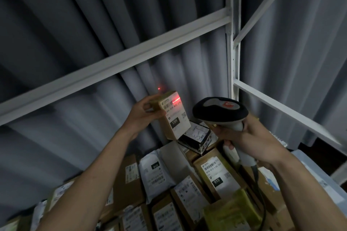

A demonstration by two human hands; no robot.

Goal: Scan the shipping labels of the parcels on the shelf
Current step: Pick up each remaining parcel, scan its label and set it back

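Parcel (173, 116), small labelled carton at frame centre, gripped by our left hand (143, 116); right hand (249, 137) clasps barcode scanner (221, 110); we should lower its red line (176, 99) squarely onto the barcode.

**A parcel storeroom, dimly lit**

I am looking into what reads as a parcel sorting or storage room. A white metal shelf frame (120, 62) crosses my view, with more white uprights and rails to the right. Below it the shelf is packed tight with cardboard parcels (216, 172) and grey mailer bags (155, 170), each bearing a printed shipping label (214, 169) with barcodes and bold sorting codes such as "010". A handheld barcode scanner (219, 110) throws a red line across one label. Grey pleated curtains (75, 15) hang behind the racking, and the light is low.
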